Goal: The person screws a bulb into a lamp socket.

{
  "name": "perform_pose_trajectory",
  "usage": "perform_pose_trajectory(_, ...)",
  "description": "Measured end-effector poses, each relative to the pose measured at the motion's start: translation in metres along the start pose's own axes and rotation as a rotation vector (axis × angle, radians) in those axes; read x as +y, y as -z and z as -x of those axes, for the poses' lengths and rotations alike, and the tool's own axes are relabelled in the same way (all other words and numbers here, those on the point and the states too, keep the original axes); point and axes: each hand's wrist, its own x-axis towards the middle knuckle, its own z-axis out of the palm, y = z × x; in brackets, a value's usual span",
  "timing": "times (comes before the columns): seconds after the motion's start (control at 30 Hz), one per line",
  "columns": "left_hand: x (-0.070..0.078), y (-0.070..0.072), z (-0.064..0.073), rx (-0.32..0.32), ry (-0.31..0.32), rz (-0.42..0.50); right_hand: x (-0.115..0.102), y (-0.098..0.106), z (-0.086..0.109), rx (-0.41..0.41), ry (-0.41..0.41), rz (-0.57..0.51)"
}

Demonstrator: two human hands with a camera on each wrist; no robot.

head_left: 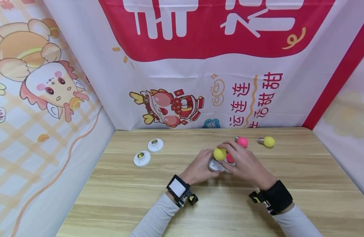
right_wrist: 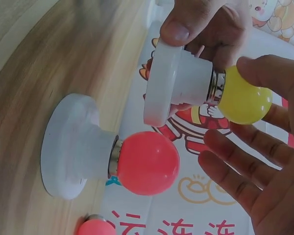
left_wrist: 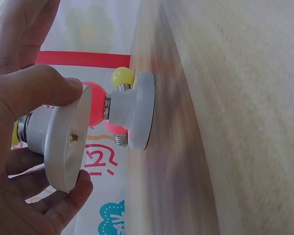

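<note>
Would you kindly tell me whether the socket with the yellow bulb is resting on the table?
No, the left hand holds that socket up, apart from the table.

My work surface is a wood-grain tabletop (head_left: 110, 204). At my left, a rear lamp holder (head_left: 158, 146) and a front lamp holder (head_left: 142, 161) rest base-down. A fitted lamp holder (right_wrist: 66, 147) stands upright carrying a red bulb (right_wrist: 148, 163). Farther right, a pink bulb (head_left: 242, 142) and a yellow bulb (head_left: 269, 142) lie sideways.

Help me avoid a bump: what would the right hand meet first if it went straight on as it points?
The right hand would first meet the yellow bulb, which it touches. Past that probably comes the left hand, holding the white socket, though depth is hard to judge.
</note>
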Motion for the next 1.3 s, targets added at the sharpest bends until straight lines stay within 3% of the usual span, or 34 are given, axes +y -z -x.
perform_pose_trajectory(0.23, 0.000, -0.001, 0.001, 0.013, 0.003, 0.013, 0.003, 0.003, 0.001, -0.025, 0.006, -0.002)
perform_pose_trajectory(0.43, 0.000, -0.002, 0.000, 0.014, -0.033, -0.003, 0.004, 0.010, 0.001, -0.055, 0.046, -0.037)
perform_pose_trajectory(0.83, 0.001, -0.003, -0.001, 0.007, -0.051, -0.045, 0.006, 0.008, -0.001, -0.002, 0.035, 0.036)
perform_pose_trajectory(1.17, 0.000, -0.002, -0.002, 0.016, -0.051, -0.054, 0.008, 0.010, 0.000, -0.016, 0.090, -0.019)
perform_pose_trajectory(1.3, 0.000, -0.003, -0.002, 0.014, -0.058, -0.058, 0.006, 0.010, 0.001, -0.028, 0.077, -0.017)
